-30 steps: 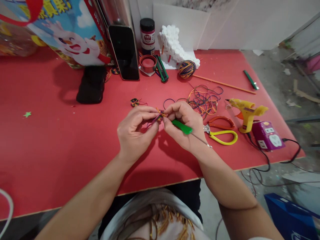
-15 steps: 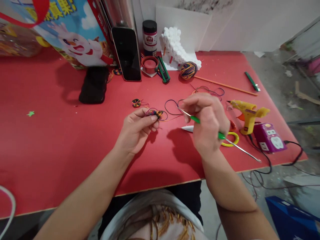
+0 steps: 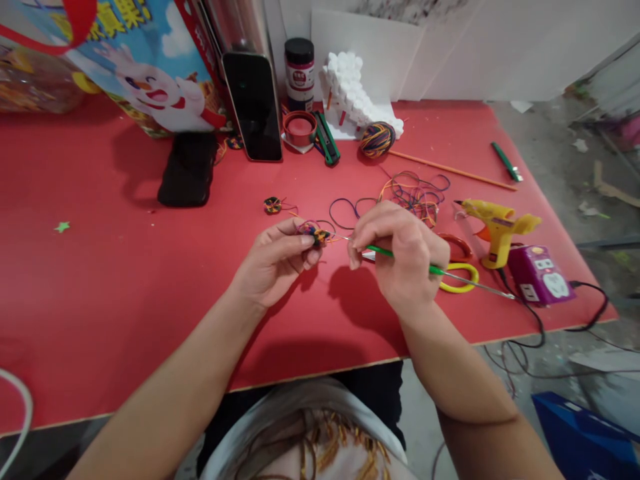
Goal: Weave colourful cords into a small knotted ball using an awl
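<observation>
Between the thumb and fingers of my left hand (image 3: 274, 260) is a small multicolored crochet piece (image 3: 314, 233), with loose yarn around it. My right hand (image 3: 403, 257) is closed on a crochet hook (image 3: 437, 270) with a green grip; its thin metal tip reaches the right edge of the piece. Tangled yarn (image 3: 413, 193) lies beyond my right hand, leading toward a yarn ball (image 3: 377, 140). Another small round crochet piece (image 3: 273, 205) rests on the table behind my left hand. Scissors with yellow handles (image 3: 467, 279) are partly hidden under my right hand.
On the red table (image 3: 125, 300) a glue gun (image 3: 495, 230) and a purple power box (image 3: 540, 275) stand at the right. A phone (image 3: 254, 107), a black case (image 3: 187, 170), a jar (image 3: 300, 75), a green cutter (image 3: 327, 139) and a white model (image 3: 350, 90) are at the back.
My right hand has moved left and slightly down, bringing the hook's tip to the crochet piece. More of the tangled yarn shows behind it. My left hand has barely shifted.
</observation>
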### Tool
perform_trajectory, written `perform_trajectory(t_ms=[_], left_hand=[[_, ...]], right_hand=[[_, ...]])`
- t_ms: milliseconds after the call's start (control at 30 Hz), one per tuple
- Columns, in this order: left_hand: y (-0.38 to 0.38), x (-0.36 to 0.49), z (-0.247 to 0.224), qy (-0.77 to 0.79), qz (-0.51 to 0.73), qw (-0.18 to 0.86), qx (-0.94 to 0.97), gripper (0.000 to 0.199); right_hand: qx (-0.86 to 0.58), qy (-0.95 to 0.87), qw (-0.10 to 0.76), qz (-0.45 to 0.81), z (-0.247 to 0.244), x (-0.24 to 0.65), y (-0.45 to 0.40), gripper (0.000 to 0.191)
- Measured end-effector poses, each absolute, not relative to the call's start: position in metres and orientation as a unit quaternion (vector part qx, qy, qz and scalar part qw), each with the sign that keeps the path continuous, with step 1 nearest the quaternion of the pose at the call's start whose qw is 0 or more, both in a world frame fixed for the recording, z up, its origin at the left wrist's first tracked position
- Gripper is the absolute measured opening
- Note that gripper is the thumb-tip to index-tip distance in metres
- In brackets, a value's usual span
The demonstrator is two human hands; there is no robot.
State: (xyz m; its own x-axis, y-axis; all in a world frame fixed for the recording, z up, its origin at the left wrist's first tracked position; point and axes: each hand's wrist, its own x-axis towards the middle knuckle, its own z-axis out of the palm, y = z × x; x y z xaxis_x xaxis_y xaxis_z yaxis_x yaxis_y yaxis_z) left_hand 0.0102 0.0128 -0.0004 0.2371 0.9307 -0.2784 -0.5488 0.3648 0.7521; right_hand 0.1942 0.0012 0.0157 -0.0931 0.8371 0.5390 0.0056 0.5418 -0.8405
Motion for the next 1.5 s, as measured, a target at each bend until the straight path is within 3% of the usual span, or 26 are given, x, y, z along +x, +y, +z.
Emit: perform_trajectory(t_ms=[100,500,733,933,1233,1500], left_hand=[[0.011,0.01,0.0,0.364,0.505,0.731,0.278,0.016],[0.011,0.012,0.001,0.34,0.509,0.733,0.296,0.024],[0.009,0.012,0.0,0.329,0.527,0.717,0.315,0.028],[0.007,0.009,0.004,0.336,0.524,0.728,0.286,0.031],[0.007,0.01,0.005,0.358,0.522,0.725,0.271,0.019],[0.011,0.002,0.004,0.364,0.485,0.746,0.275,0.023]], right_hand=[[-0.316,-0.614,0.643,0.332,0.013,0.188,0.002,0.041],[-0.306,-0.634,0.641,0.306,0.008,0.184,0.004,0.042],[-0.281,-0.687,0.606,0.287,0.009,0.187,0.004,0.02],[-0.275,-0.746,0.578,0.184,0.006,0.186,0.006,0.005],[-0.274,-0.794,0.533,0.101,-0.002,0.185,0.004,0.023],[-0.295,-0.786,0.441,0.316,-0.002,0.196,0.009,0.076]])
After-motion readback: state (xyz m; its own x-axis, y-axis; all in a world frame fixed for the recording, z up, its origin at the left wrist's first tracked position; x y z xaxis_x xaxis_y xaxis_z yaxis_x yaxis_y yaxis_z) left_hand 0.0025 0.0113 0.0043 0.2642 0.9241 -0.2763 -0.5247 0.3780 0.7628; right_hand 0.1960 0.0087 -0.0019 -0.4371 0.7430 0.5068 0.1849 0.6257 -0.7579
